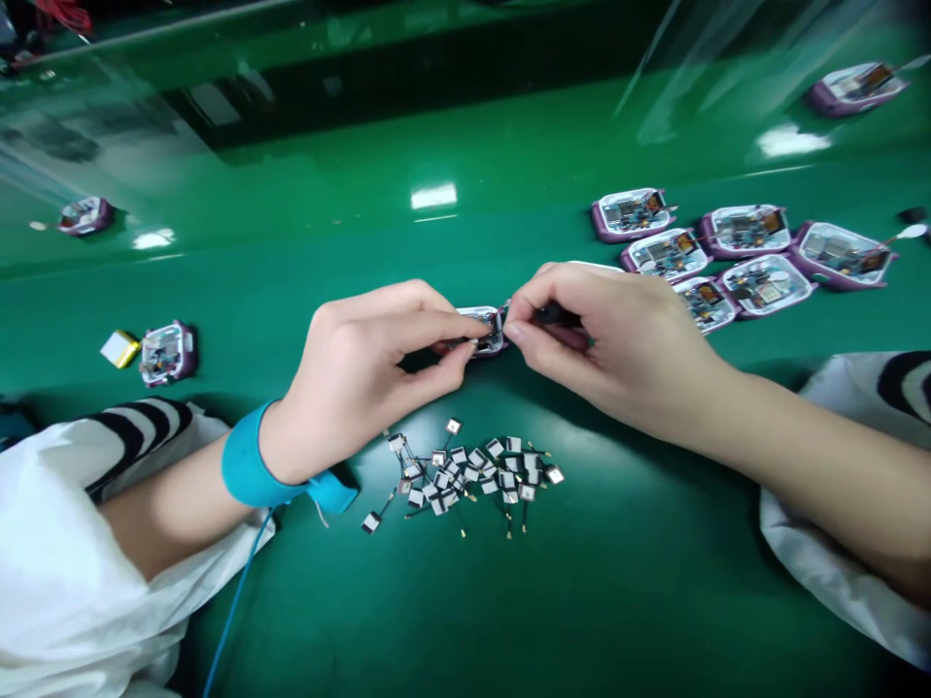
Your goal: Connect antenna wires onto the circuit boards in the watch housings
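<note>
Your left hand (364, 364) has its grip closed on the small open device case (489, 341), which is on the green counter (582, 601) between your two hands. Your right hand (618, 339) has its grip closed on a dark tool (551, 313), just at the right side of this case; the tool's tip is hidden. Nearer to you, small square modules (472, 474) with thin cables lie in a loose pile.

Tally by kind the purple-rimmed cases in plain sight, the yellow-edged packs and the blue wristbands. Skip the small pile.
Purple-rimmed cases: 10, plus perhaps one mostly hidden behind the right hand, not counted
Yellow-edged pack: 1
Blue wristband: 1
Total: 12
</note>
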